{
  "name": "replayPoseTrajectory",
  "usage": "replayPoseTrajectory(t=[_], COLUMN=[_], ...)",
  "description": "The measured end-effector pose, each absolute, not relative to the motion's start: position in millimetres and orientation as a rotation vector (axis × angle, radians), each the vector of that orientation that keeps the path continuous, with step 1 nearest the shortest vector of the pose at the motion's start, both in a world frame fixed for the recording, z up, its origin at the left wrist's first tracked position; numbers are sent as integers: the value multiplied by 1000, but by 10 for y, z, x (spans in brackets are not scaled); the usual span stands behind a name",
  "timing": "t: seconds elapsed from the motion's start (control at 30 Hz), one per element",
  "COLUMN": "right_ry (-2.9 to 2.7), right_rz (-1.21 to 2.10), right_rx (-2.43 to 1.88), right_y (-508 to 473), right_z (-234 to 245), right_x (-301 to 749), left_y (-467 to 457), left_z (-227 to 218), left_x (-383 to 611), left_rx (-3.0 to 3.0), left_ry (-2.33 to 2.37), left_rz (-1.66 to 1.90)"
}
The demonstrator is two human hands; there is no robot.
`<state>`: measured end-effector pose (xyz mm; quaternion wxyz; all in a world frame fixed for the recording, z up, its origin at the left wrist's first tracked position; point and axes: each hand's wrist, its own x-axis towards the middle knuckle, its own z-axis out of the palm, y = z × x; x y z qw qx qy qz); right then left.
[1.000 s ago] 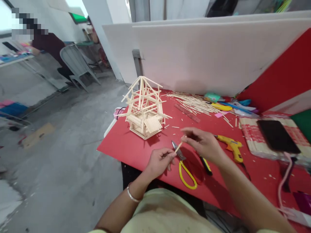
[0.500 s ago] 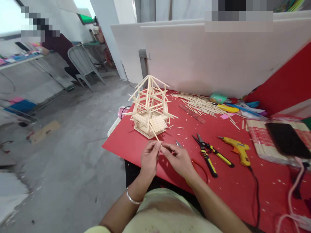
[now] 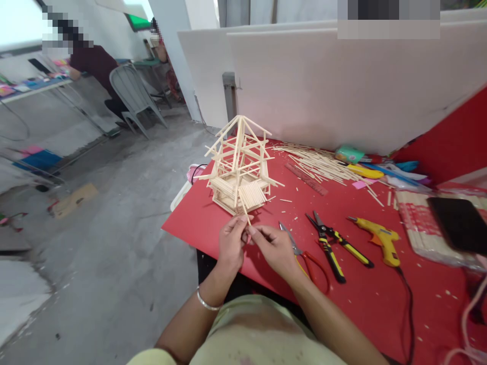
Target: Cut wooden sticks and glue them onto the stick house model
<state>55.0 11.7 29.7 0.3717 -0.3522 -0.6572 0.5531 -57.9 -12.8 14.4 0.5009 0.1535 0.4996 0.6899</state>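
Note:
A thin wooden stick (image 3: 246, 213) slants up from my fingertips, its far end overlapping the slatted panel of the stick-built model house (image 3: 238, 147) in this view; I cannot tell whether they touch. My left hand (image 3: 231, 243) is closed, pinching the stick between thumb and fingers. Just right of it, my right hand (image 3: 277, 249) pinches the stick's near end. The model has an open peaked roof frame and stands on the red tabletop (image 3: 190, 223) just beyond my hands. Red-handled scissors (image 3: 315, 268) lie partly hidden by my right hand and forearm.
Yellow-and-black cutters (image 3: 329, 246) and a yellow glue gun (image 3: 382, 241) lie to the right. Loose sticks (image 3: 312, 162) and a clear ruler (image 3: 306, 179) are behind them. A dark phone (image 3: 458, 223) rests on packaged sticks. A person sits by a grey chair (image 3: 131, 91) at far left.
The view has shifted slightly, so the table things appear further right. My left fingers have moved a little up the stick, my right fingers slightly down, and more of the scissors shows.

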Motion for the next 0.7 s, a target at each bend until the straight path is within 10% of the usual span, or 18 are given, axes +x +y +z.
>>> replayPoseTrajectory(t=[0.7], right_ry=[-1688], right_rz=[1475], right_rx=[-899], right_y=[283], right_z=[168], right_x=[536], left_y=[-55], left_z=[159], left_x=[-585], left_rx=[317], left_ry=[1239], left_rz=[1689])
